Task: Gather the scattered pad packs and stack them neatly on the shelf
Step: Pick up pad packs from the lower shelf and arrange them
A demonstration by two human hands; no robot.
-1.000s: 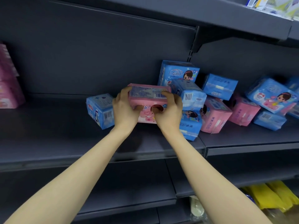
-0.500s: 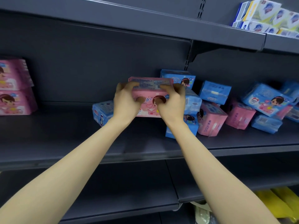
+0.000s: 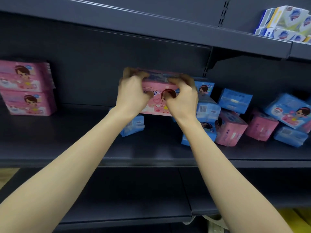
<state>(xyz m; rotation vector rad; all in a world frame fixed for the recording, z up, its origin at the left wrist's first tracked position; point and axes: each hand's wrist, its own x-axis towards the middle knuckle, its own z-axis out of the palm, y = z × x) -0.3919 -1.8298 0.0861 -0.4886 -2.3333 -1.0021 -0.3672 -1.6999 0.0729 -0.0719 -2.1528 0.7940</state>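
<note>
two bare forearms reach up from the bottom edge, across a dark lower shelf [image 3: 134,190]. the left hand [image 3: 133,93] and right hand [image 3: 182,100] grip a pink pad pack [image 3: 157,106] between them, thumbs on its front face and fingers curled over its top edge. the pack is up above the middle shelf [image 3: 67,140], probably clear of it, though blur hides its lower edge. just under the left wrist lies a blue pack [image 3: 134,125]. behind and to the right of the right hand, blue and pink packs [image 3: 230,126] lie jumbled, some tilted on others. far left on that shelf, two pink packs [image 3: 27,88] sit stacked. white and blue boxes [image 3: 286,22] stand on the top shelf [image 3: 151,27].
</note>
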